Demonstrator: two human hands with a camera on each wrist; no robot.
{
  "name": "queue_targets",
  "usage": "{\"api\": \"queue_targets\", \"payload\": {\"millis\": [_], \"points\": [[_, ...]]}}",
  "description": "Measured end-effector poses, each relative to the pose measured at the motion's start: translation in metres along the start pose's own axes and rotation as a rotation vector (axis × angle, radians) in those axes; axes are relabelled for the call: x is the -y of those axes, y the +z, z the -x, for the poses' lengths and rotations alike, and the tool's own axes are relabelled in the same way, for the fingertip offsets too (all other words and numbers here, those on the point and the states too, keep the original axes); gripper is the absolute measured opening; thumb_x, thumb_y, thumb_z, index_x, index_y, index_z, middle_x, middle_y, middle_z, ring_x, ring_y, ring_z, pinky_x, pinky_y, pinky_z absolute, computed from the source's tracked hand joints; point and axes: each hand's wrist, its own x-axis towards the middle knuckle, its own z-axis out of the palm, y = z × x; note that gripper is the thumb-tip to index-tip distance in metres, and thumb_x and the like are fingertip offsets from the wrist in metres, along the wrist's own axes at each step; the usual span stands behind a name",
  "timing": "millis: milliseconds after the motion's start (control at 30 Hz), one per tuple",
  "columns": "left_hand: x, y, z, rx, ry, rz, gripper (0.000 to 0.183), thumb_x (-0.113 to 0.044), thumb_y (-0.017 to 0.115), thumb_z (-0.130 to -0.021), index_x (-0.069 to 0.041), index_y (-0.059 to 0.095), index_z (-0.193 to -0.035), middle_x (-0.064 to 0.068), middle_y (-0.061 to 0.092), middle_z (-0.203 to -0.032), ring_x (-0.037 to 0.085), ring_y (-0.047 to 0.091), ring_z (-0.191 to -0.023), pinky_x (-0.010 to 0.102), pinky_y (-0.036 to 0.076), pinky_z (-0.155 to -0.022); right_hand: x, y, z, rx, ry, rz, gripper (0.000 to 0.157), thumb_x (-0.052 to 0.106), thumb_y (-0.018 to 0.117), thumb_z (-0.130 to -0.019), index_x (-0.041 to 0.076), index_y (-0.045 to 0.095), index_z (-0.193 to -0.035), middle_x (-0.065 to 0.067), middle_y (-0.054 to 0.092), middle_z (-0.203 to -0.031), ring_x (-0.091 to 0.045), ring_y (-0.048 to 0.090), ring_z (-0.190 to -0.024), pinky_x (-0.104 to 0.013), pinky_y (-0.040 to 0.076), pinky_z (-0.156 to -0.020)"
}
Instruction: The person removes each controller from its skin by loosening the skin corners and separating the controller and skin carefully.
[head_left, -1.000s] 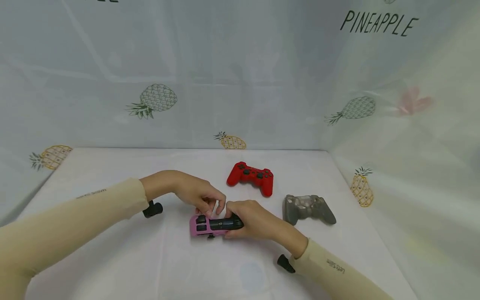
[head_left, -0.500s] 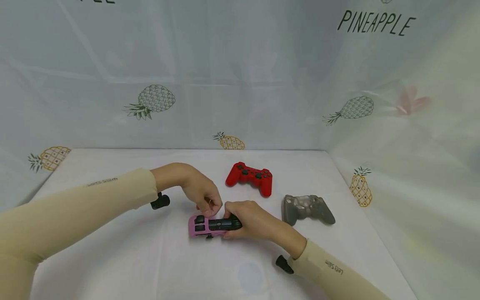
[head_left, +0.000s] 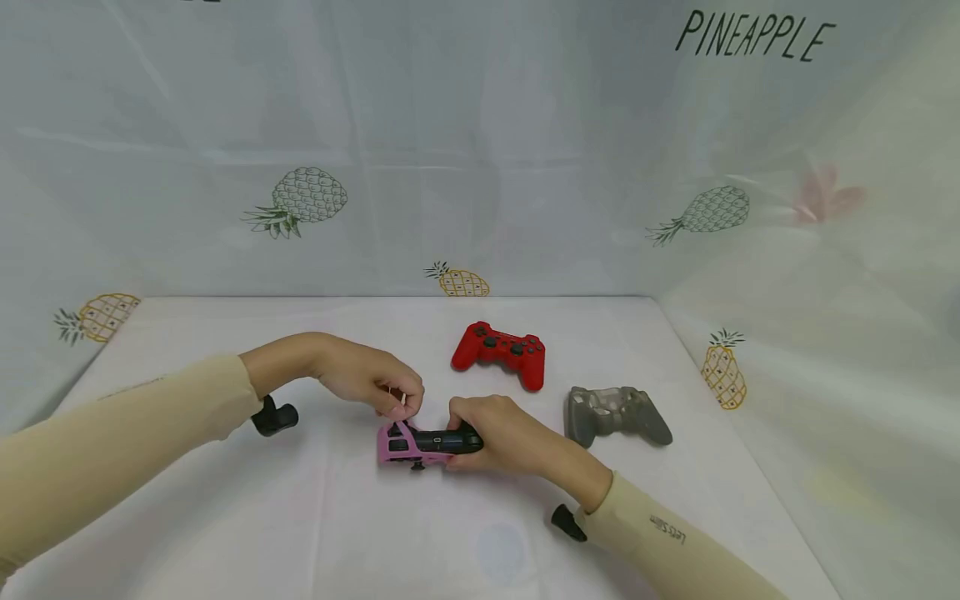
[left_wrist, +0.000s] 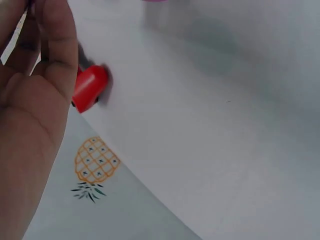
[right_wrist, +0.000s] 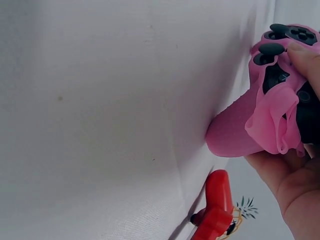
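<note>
A black game controller [head_left: 435, 441] lies edge-on near the middle of the table, partly inside a pink silicone cover [head_left: 385, 447]. My right hand [head_left: 504, 435] grips the bare black end of it. In the right wrist view, the cover [right_wrist: 234, 131] wraps one handle, and a loose pink fold bunches over the black body [right_wrist: 306, 120]. My left hand [head_left: 369, 379] pinches the cover's upper edge and stretches a strip of it upward. In the left wrist view, the left fingertips [left_wrist: 55, 20] are mostly cut off by the frame.
Behind the hands lies a red game controller [head_left: 501, 357]. A grey game controller [head_left: 615, 415] rests to the right, close to my right forearm. White cloth covers the table [head_left: 420, 542], and a pineapple-print curtain [head_left: 480, 150] hangs at the back and right side.
My left hand has shifted left and slightly up, pulling the cover's edge into a raised strip away from the controller. The right hand keeps its grip in nearly the same place.
</note>
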Motion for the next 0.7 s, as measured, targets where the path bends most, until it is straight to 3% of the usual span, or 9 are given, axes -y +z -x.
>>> {"api": "queue_targets", "payload": {"millis": [300,533,700], "points": [[0.019,0.025,0.023,-0.210,0.089,-0.028,0.011,-0.024,0.060,-0.110,-0.023,0.067,-0.102,-0.011,0.060,-0.101,0.010,0.059,-0.091,0.028,0.050,-0.082,0.001,0.000,-0.004,0.013,0.053,-0.023,0.034,0.032,0.093,-0.085,0.022,0.063,-0.097,0.019,0.066,-0.085,-0.002,0.057,-0.076,-0.022,0.045,-0.069],[0.029,0.035,0.031,-0.286,0.136,-0.030,0.015,-0.032,0.059,-0.110,-0.022,0.069,-0.106,-0.011,0.058,-0.103,0.011,0.058,-0.096,0.030,0.049,-0.086,0.000,-0.002,-0.005,0.028,0.083,-0.032,0.034,0.034,0.092,-0.085,0.022,0.063,-0.098,0.018,0.067,-0.086,-0.003,0.058,-0.079,-0.023,0.047,-0.071],[0.037,0.046,0.032,-0.348,0.128,0.007,0.015,-0.033,0.060,-0.110,-0.023,0.069,-0.107,-0.009,0.057,-0.101,0.012,0.057,-0.094,0.029,0.049,-0.083,-0.002,-0.002,-0.005,0.020,0.092,-0.039,0.035,0.034,0.093,-0.085,0.021,0.063,-0.098,0.017,0.068,-0.088,-0.003,0.058,-0.080,-0.024,0.047,-0.073]]}}
